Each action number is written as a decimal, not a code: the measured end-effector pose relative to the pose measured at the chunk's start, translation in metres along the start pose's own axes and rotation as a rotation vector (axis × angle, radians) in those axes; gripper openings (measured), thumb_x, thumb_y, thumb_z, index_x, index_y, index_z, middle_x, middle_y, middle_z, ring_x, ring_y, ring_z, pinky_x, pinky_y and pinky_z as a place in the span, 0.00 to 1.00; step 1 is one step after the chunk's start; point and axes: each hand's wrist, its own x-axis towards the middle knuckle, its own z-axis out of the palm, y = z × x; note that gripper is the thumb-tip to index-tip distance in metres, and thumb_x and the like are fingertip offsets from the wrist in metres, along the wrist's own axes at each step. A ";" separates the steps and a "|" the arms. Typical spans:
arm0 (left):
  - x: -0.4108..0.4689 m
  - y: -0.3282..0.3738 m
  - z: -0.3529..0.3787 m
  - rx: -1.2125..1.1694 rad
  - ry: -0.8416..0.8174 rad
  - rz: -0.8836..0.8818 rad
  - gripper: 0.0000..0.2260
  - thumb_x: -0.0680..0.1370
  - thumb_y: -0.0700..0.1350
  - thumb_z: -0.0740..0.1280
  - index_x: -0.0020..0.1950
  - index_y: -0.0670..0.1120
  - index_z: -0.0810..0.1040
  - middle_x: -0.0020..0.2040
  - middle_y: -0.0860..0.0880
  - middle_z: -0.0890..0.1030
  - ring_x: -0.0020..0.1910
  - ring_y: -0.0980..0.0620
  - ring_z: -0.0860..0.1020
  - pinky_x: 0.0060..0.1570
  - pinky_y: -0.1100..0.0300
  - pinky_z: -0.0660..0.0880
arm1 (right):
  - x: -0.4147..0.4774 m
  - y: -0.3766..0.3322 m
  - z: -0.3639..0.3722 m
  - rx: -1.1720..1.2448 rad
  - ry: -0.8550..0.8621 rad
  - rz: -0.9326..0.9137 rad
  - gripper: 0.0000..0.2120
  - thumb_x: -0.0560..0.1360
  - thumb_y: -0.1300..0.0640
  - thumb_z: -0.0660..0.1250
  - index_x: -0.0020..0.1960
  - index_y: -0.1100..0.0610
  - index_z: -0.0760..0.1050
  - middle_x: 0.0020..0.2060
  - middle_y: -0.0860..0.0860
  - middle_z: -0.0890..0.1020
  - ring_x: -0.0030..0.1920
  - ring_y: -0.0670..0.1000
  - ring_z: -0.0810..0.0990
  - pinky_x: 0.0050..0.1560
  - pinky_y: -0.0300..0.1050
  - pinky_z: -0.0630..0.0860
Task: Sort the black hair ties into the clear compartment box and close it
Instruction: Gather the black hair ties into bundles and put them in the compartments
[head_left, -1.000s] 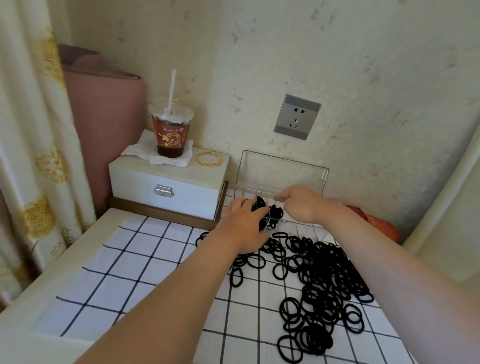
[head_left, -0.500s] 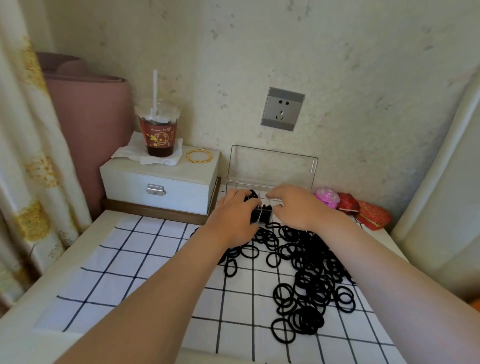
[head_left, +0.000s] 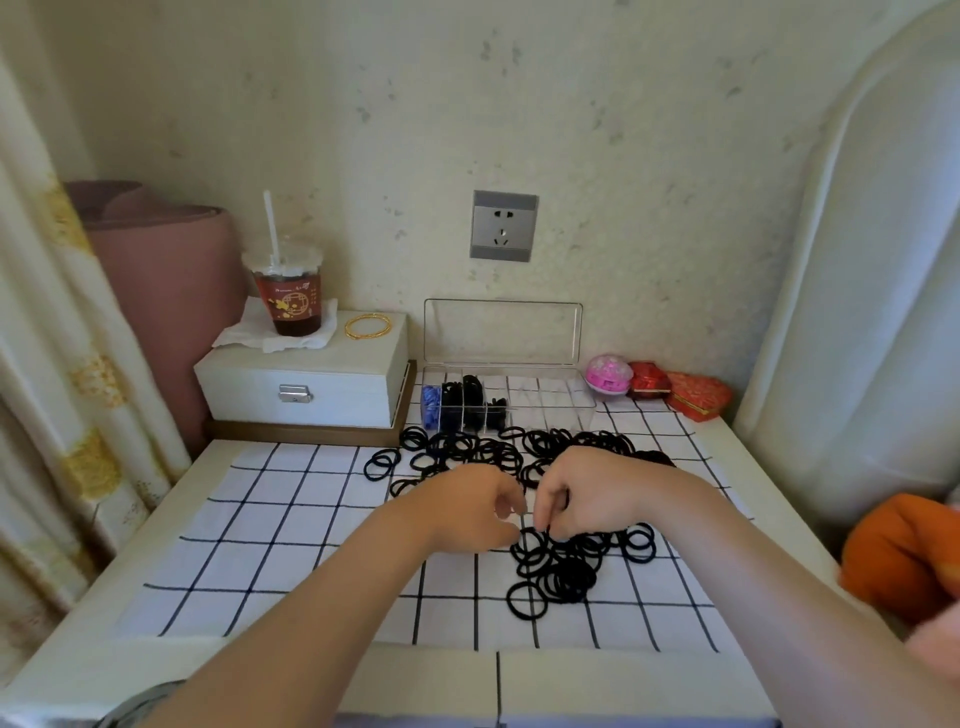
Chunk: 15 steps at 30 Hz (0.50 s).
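Many hair ties loose at middle of bench, just under both hands. Right hand curled down, pinching hair ties at pile top; left hand curled beside it, grip cannot tell. Box straight beyond hands at far edge, lid up, long axis left-right. Cup label unreadable

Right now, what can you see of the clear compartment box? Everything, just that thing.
The clear compartment box is a transparent, plastic-looking rectangle at the back of the checked cloth, between a white drawer box and a pink trinket. Its lid stands open, upright by the wall. Clear dividers split the base: blue hair ties fill the leftmost cell, black hair ties the next few; the right ones look empty. Just before it lie loose black hair ties. The left hand and right hand do not touch it.
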 end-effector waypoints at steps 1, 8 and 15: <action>0.000 0.002 0.005 0.013 0.003 0.014 0.17 0.75 0.52 0.69 0.64 0.55 0.77 0.51 0.57 0.76 0.46 0.58 0.74 0.45 0.64 0.72 | -0.003 0.000 0.001 0.002 -0.014 0.002 0.10 0.70 0.61 0.73 0.47 0.49 0.86 0.37 0.41 0.82 0.38 0.42 0.79 0.43 0.36 0.77; 0.004 0.010 0.026 0.098 0.116 0.046 0.10 0.75 0.53 0.70 0.55 0.58 0.83 0.50 0.55 0.74 0.48 0.55 0.72 0.45 0.58 0.73 | -0.011 0.001 0.013 -0.075 -0.132 0.054 0.14 0.68 0.63 0.73 0.51 0.49 0.82 0.39 0.47 0.82 0.37 0.46 0.79 0.42 0.43 0.78; 0.005 0.002 0.014 0.005 0.151 -0.091 0.04 0.75 0.47 0.68 0.48 0.51 0.79 0.45 0.55 0.80 0.45 0.55 0.78 0.47 0.56 0.78 | -0.003 -0.001 0.020 -0.142 0.028 0.013 0.10 0.70 0.57 0.72 0.50 0.48 0.83 0.34 0.42 0.77 0.35 0.43 0.77 0.36 0.39 0.75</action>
